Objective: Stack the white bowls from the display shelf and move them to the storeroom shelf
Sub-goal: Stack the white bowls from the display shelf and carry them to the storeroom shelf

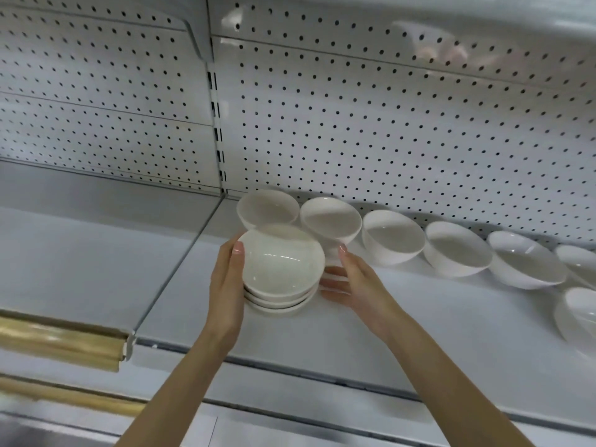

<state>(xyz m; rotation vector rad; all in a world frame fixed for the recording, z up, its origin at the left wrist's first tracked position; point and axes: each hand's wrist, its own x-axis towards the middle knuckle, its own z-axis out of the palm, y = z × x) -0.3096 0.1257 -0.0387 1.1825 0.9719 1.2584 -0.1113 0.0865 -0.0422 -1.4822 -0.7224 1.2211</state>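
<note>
A stack of three shallow white bowls (280, 269) stands on the white display shelf (419, 333). My left hand (225, 285) lies flat against the stack's left side, with straight fingers reaching up to the top rim. Just to the right of the stack is my right hand (354, 282), its fingers spread and relaxed at the foot of the stack. Whether it touches the stack is unclear. Directly behind the stack sit two single white bowls, one (267, 209) on the left and one (330, 221) on the right.
Several deeper white bowls run to the right along the back, starting with one (392, 237) and another (458, 250). One more bowl (580, 314) sits at the right edge. A pegboard wall (387, 124) backs the shelf. A gold edge strip (58, 343) fronts the neighbouring left shelf.
</note>
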